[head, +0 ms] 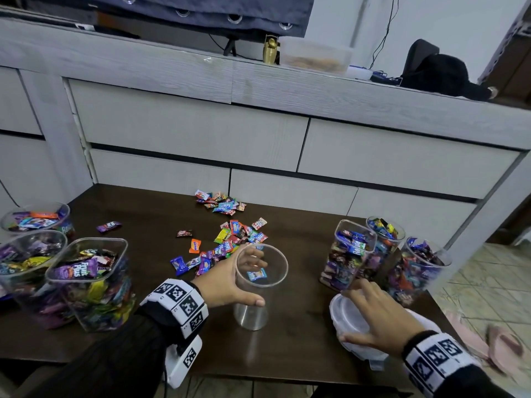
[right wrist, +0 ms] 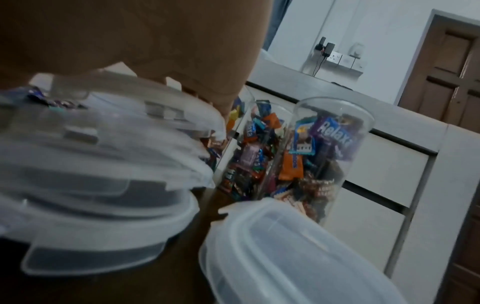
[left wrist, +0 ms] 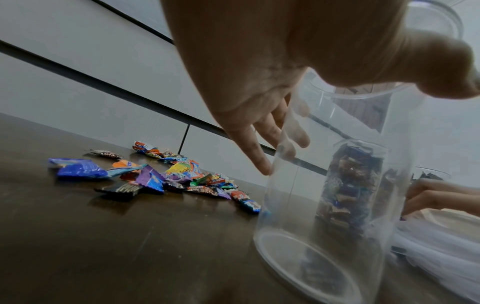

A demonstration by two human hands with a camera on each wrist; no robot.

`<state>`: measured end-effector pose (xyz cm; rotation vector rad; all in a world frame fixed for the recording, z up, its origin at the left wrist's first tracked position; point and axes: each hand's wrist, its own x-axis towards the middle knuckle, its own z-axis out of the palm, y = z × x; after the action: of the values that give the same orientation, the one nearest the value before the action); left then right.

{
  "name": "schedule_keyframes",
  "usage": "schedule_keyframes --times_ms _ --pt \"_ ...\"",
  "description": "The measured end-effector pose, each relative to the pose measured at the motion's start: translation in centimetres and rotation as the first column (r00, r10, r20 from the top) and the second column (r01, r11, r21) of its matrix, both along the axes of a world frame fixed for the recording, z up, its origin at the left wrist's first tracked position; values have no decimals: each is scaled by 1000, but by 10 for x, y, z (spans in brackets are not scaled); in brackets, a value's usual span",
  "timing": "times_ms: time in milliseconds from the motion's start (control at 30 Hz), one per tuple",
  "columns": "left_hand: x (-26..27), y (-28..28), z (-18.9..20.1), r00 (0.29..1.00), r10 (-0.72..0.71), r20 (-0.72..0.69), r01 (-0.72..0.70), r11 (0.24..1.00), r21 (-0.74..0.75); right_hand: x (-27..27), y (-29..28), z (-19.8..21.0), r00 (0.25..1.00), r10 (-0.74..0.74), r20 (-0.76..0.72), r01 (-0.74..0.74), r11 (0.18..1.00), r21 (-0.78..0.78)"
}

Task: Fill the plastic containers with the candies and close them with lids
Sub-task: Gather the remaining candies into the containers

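— Where is the empty container standing?
— It stands upright on the dark worktop, in the left hand. The thumb is on the near side of its wall and the fingers are curled round the far side, just under the rim. The container is clear and round. One wrapped candy shows through it, but I cannot tell if this candy lies inside or behind.

— And the loose candies?
— They lie scattered just beyond the left hand, and a smaller heap is further away, near the drawers.

— What does the right hand do?
— It is spread over a stack of lids, thumb at the near edge and fingers at the far edge, gripping the top one. The right wrist view is blurred there. Another lid lies just to the right of this hand.

— Are there filled containers?
— Yes. Three filled containers stand just beyond the right hand, all open. To the left of the left hand stand more full ones, also open.
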<state>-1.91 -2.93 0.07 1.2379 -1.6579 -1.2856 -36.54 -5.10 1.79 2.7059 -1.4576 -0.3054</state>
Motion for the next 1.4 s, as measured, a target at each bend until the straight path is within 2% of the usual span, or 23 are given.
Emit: schedule_keyframes --times_ms 167,367,467,567,633,667,700,733,800,833,867,933,1033,1167,1300,1400 --pt "0 1 0 1000 4 -7 -4 1000 -4 7 3 0 994 -110 -14 106 981 -160" --pt "4 0 0 995 -73 -72 75 997 23 18 17 10 987 -156 -30 147 971 -190" --pt "9 1 2 990 -83 -117 84 996 7 38 23 19 975 -59 212 110 964 -240" --pt "17 4 4 983 47 -175 -35 997 69 65 13 19 920 -16 391 59 994 -97" --pt "23 4 2 973 217 -78 -214 976 48 85 -2 14 869 -94 485 89 995 34" --pt "28 2 -1 948 318 21 -318 948 -12 96 -12 11 853 -138 503 108 990 89" --pt "32 -1 -4 896 412 167 -405 911 -76 107 -23 9 842 -171 512 119 984 134" --pt "36 -5 -8 812 470 347 -453 881 -135 117 -33 6 835 -206 510 128 975 184" --pt "39 -15 -15 598 449 663 -468 868 -166 137 -52 -2 848 -262 461 129 945 300" --pt "40 -20 -18 519 400 756 -478 868 -131 146 -60 -7 876 -265 402 125 931 342" --pt "40 -25 -21 463 353 813 -499 862 -91 155 -68 -13 912 -250 325 124 924 362" --pt "42 -37 -33 400 275 874 -534 845 -22 170 -82 -25 958 -196 209 112 927 358" --pt "51 -53 -55 377 193 906 -556 829 55 187 -100 -39 973 -162 167 97 935 340" --pt "67 -76 -76 343 176 923 -500 866 21 204 -127 -48 976 -162 148 111 945 307" --pt "73 -103 -78 376 140 916 -390 921 20 221 -155 -50 988 -114 103 80 954 289" --pt "69 -119 -73 407 100 908 -289 957 24 234 -168 -51 991 -35 127 -7 948 319"
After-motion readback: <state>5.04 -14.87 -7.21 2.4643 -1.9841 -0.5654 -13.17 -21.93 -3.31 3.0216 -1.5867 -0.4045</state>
